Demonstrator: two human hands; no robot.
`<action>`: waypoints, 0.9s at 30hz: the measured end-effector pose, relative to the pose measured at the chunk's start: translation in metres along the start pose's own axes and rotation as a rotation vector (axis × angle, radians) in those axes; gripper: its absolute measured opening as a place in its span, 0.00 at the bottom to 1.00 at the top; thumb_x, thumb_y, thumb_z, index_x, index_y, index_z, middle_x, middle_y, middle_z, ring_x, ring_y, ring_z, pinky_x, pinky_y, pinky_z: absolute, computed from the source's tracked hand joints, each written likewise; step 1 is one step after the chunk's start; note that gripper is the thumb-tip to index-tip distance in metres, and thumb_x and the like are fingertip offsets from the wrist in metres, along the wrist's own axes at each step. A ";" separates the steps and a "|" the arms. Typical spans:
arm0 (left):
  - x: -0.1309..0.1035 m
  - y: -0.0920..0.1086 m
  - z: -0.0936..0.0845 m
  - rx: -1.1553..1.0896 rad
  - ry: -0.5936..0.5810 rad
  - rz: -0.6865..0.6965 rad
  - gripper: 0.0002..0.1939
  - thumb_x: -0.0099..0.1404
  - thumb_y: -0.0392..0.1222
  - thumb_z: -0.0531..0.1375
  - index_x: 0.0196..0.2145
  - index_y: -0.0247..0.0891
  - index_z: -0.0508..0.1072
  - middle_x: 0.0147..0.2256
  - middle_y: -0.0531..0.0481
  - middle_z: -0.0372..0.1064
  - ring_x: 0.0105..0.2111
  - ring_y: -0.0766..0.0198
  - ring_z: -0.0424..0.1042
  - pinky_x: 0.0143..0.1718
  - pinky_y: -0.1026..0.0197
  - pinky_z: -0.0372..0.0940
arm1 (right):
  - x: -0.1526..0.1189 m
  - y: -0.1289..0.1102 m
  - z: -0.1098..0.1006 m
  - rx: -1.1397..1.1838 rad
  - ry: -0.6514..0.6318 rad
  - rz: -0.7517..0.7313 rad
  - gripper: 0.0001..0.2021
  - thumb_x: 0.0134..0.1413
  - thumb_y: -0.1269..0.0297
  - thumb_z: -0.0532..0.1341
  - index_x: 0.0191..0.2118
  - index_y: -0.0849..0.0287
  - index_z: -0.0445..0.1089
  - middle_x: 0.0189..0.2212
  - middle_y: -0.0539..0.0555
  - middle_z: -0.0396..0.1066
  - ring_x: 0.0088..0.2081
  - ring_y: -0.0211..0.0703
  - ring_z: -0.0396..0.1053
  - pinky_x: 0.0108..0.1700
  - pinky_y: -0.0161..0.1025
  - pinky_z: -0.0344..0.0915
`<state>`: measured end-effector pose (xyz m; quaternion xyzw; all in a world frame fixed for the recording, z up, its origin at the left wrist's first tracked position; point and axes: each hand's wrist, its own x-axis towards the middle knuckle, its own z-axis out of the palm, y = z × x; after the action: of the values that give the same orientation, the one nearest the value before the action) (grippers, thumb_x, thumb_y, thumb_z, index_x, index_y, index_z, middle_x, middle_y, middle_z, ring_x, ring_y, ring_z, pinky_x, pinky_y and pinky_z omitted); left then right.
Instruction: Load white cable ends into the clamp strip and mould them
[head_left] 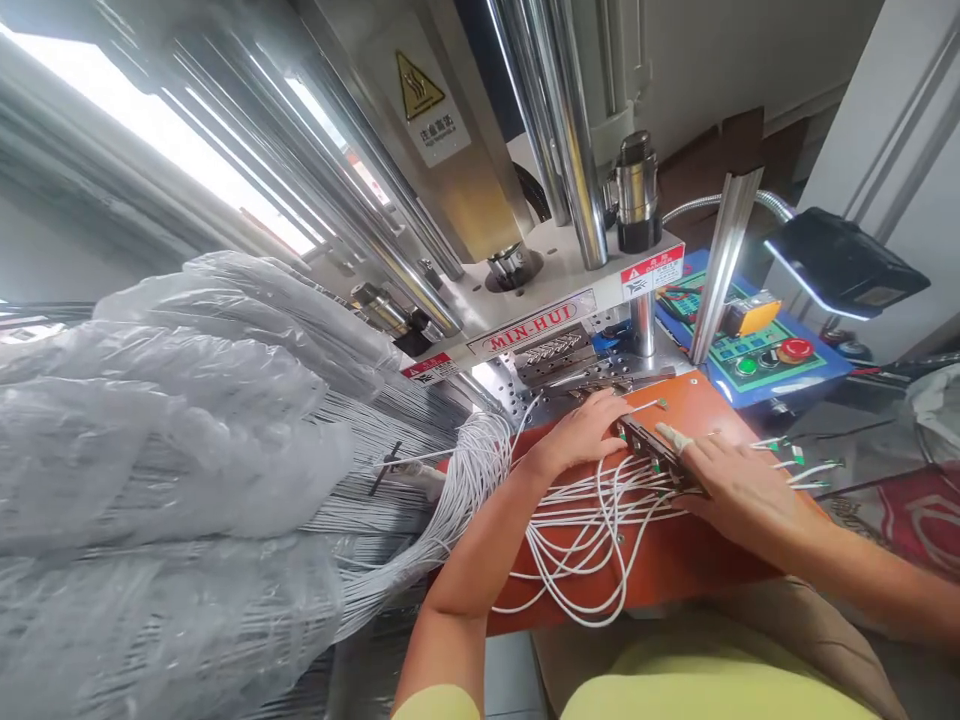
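A dark metal mould bar (646,440) lies slantwise on the orange-red work board (570,588). Several white cables (577,510) run to it, with small green ends along the bar. My left hand (583,435) is closed at the bar's far end, its fingertips partly hidden. My right hand (739,485) grips the near end, thumb underneath, and a pale covering shows on one finger. More green-tipped cable ends (796,456) stick out beyond my right hand. Loops of cable hang over the board's near side.
A press marked MIN-HUI (532,325) stands just ahead, with steel posts. At left lie plastic-wrapped cable bundles (187,480). A blue control box (780,350) with a red stop button (795,349) and a black lamp (847,260) are at right.
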<state>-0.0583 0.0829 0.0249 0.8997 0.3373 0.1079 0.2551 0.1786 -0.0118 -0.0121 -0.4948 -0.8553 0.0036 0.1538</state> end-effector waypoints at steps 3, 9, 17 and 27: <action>0.004 -0.002 -0.001 -0.015 -0.014 0.019 0.23 0.60 0.31 0.61 0.53 0.41 0.71 0.53 0.45 0.70 0.59 0.55 0.60 0.63 0.51 0.55 | -0.002 -0.012 0.016 -0.075 0.034 -0.002 0.28 0.57 0.65 0.57 0.63 0.62 0.55 0.38 0.61 0.73 0.39 0.57 0.69 0.38 0.47 0.63; -0.002 -0.012 -0.002 0.026 -0.031 0.020 0.17 0.59 0.34 0.61 0.47 0.39 0.75 0.44 0.44 0.72 0.52 0.53 0.64 0.58 0.52 0.59 | 0.000 -0.005 0.027 -0.061 0.126 -0.091 0.25 0.62 0.69 0.52 0.64 0.66 0.53 0.37 0.61 0.72 0.37 0.53 0.69 0.40 0.48 0.65; -0.006 -0.038 -0.030 0.119 0.348 -0.125 0.24 0.55 0.35 0.64 0.52 0.38 0.73 0.50 0.43 0.71 0.55 0.52 0.61 0.58 0.51 0.61 | 0.080 0.032 0.005 -0.074 0.187 -0.236 0.24 0.63 0.67 0.54 0.64 0.60 0.57 0.48 0.62 0.72 0.44 0.54 0.67 0.41 0.46 0.60; -0.001 -0.112 -0.063 0.137 0.616 -0.524 0.19 0.54 0.38 0.67 0.46 0.40 0.76 0.47 0.44 0.74 0.51 0.51 0.70 0.57 0.51 0.61 | 0.233 0.053 0.042 0.003 0.127 -0.408 0.08 0.59 0.68 0.56 0.38 0.58 0.74 0.40 0.61 0.76 0.42 0.53 0.70 0.41 0.45 0.65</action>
<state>-0.1437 0.1786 0.0192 0.7241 0.6219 0.2808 0.1005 0.1044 0.2186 0.0004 -0.3106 -0.9263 -0.0572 0.2056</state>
